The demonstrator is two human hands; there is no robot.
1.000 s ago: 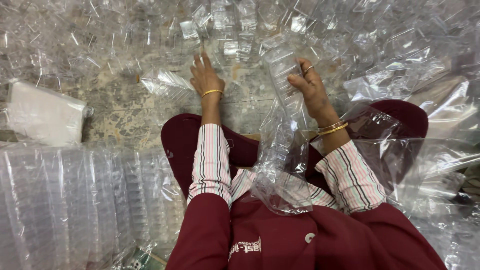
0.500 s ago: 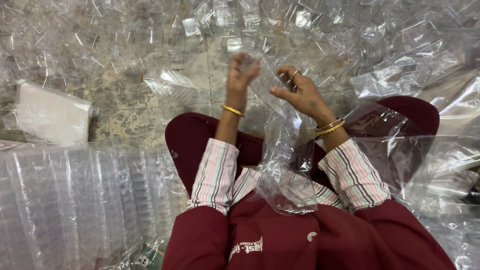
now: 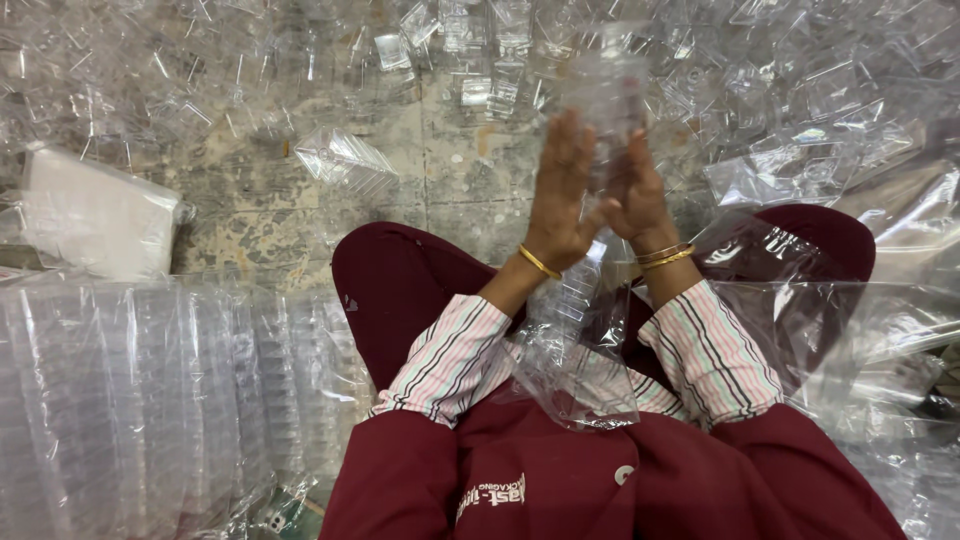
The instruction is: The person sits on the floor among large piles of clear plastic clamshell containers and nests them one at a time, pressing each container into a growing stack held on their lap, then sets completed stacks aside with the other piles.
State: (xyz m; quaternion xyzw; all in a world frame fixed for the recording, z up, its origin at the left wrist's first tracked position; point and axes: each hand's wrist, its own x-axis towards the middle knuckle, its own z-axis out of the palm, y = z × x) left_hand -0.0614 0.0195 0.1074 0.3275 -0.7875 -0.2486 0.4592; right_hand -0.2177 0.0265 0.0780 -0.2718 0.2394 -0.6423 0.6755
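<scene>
While the left hand (image 3: 562, 195) and right hand (image 3: 632, 195) pressed flat together on the clear plastic stack (image 3: 604, 100), even palm pressure looked best for keeping it aligned above the plastic bag (image 3: 580, 350).

**Clear stack held upright, its bag trailing below**

We saw a stack of clear plastic containers (image 3: 608, 100) standing upright in the upper middle of the frame, blurred and see-through, pressed between two palms. Below it, a crinkled transparent plastic bag (image 3: 580, 370) hung down to the lower middle, draped over the lap.
</scene>
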